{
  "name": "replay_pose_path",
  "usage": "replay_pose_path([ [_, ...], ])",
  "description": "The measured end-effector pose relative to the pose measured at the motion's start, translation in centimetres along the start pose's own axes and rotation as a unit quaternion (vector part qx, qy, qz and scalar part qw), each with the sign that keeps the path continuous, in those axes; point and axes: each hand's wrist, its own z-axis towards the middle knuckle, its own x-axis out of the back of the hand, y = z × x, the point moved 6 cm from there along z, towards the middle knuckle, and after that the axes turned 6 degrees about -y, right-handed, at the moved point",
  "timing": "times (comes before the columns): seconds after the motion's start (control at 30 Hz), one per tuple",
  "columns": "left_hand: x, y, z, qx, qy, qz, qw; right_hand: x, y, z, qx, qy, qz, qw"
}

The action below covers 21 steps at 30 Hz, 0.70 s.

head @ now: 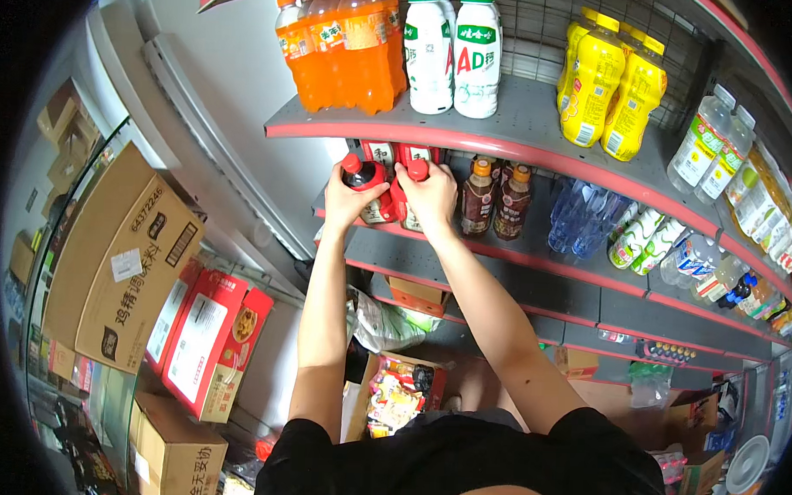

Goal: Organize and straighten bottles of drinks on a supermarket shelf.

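My left hand (349, 197) grips a red-capped bottle of dark drink (366, 174) by its upper part, at the front left of the second shelf. Just to its right, my right hand (430, 193) is closed around the top of another red-capped bottle (407, 212) with a red label. Both bottles stand upright side by side on or just above the shelf; their bases are partly hidden. Behind them are more red packages (380, 152). Several brown bottles with orange caps (479, 198) stand to the right of my right hand.
Overhanging the hands is the red-edged upper shelf (504, 143), with orange soda bottles (350, 56), white bottles (478, 60) and yellow bottles (595, 84). A white panel (226, 65) borders the left. Cardboard boxes (117, 264) are stacked at left; an open box of packets (397, 395) lies below.
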Motion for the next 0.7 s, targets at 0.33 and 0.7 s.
replay_pose_path([
  [0.33,-3.8,-4.4,3.1,-0.049,0.052,-0.061,0.996,-2.4,0.9,2.3,0.103,0.112,-0.006,0.988],
  [0.7,-4.3,-6.0,2.0,-0.089,0.164,-0.013,0.982,-4.7,8.5,-4.6,0.101,-0.023,-0.018,0.994],
])
